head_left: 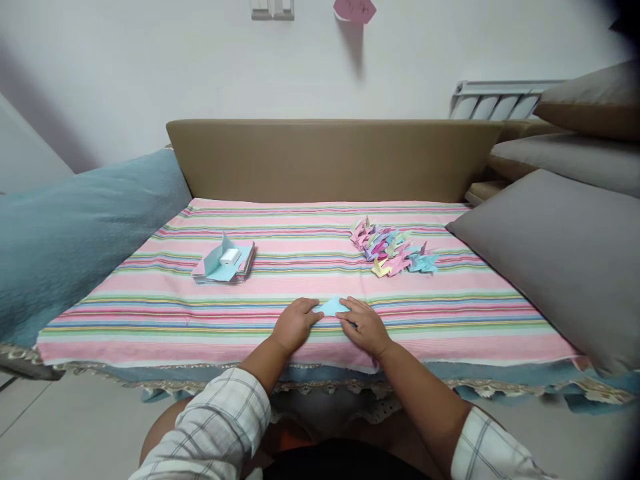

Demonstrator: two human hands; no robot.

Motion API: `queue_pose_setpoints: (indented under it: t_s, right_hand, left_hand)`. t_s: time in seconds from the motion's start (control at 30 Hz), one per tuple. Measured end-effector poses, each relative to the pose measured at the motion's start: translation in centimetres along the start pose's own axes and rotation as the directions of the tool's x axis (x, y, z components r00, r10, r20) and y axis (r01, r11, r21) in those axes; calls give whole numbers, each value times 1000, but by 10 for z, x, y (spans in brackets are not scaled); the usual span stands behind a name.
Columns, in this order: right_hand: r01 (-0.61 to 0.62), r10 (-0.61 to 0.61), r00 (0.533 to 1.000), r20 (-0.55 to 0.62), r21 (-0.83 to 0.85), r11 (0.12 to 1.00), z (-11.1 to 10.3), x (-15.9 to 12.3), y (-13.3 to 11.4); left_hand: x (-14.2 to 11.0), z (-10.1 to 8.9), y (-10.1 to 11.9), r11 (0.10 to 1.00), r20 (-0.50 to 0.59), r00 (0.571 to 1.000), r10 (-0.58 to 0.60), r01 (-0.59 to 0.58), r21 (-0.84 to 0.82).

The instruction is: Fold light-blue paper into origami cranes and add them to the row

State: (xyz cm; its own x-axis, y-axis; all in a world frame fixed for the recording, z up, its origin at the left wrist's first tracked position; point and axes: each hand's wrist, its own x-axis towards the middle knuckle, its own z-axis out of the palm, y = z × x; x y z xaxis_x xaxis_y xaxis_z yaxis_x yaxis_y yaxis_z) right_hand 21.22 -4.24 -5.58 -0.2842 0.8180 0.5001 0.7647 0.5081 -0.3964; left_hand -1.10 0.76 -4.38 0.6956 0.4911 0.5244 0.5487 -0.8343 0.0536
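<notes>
A light-blue sheet of origami paper [332,307], folded into a small triangle, lies low over the striped cloth in front of me. My left hand [296,325] closes its thumb and fingers on the left corner of the paper. At the opposite corner, my right hand [366,328] pinches the paper between thumb and fingers. The fingers cover both ends, so only the middle and the top point show. Beyond my right hand is a heap of folded paper cranes [395,250] in pink, purple, yellow and blue.
To the left sits a stack of square paper [243,268], with a white block [230,257] on its blue top sheet. The striped cloth [300,227] covers the seat. A blue cushion [100,220] lies left, grey pillows [545,253] right, and a brown backrest [330,160] behind.
</notes>
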Motion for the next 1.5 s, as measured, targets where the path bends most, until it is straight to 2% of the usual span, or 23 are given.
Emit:
queue_pose_setpoints:
  t_s: [0.1, 0.17, 0.3, 0.4, 0.47, 0.57, 0.7, 0.77, 0.83, 0.97, 1.1, 1.2, 1.33, 1.5]
  right_hand:
    - [2, -2, 1000, 5, -20, 1000, 1, -1, -1]
    - [4, -4, 1000, 8, -33, 999, 1, -1, -2]
    - [15, -15, 1000, 7, -56, 998, 2, -2, -2]
    - [38, -38, 999, -4, -71, 997, 1, -2, -2]
    - [54, -55, 998, -16, -84, 995, 1, -2, -3]
    - [66, -69, 997, -32, -101, 993, 1, -2, -4]
    - [59, -61, 998, -17, -120, 991, 2, -2, -6]
    - [58, -60, 998, -12, -123, 991, 2, -3, -6]
    - [61, -64, 998, -22, -118, 991, 2, -3, -6]
    - [76, -82, 995, -48, -111, 991, 2, -3, -5]
    - [93, -99, 993, -63, -104, 990, 3, -3, -3]
    - [96, -103, 993, -62, -101, 990, 3, -2, -3]
    - [87, -93, 994, -59, -100, 991, 3, -2, -4]
    - [72, -76, 996, -44, -96, 993, 3, -3, -3]
  left_hand:
    - [-2, -3, 3, 996, -58, 995, -82, 79, -51]
    - [-2, -6, 6, 993, -45, 996, -77, 73, -95]
    - [9, -12, 9, 987, 93, 996, -13, 28, -160]
    - [23, -13, 8, 964, 197, 975, -105, 149, -221]
    - [32, -12, 6, 917, 251, 943, -216, 284, -278]
    - [43, -10, 6, 820, 293, 875, -386, 470, -325]
    - [56, -7, 11, 686, 342, 755, -560, 653, -321]
    - [62, -7, 15, 644, 372, 693, -618, 717, -267]
    - [69, -7, 17, 624, 382, 652, -655, 752, -213]
    - [77, -6, 18, 607, 387, 613, -688, 779, -155]
    - [80, -4, 16, 611, 396, 604, -692, 782, -126]
    - [77, -3, 15, 626, 396, 618, -679, 770, -128]
    - [72, -1, 13, 669, 377, 667, -642, 728, -149]
    - [67, -1, 8, 750, 354, 750, -558, 639, -173]
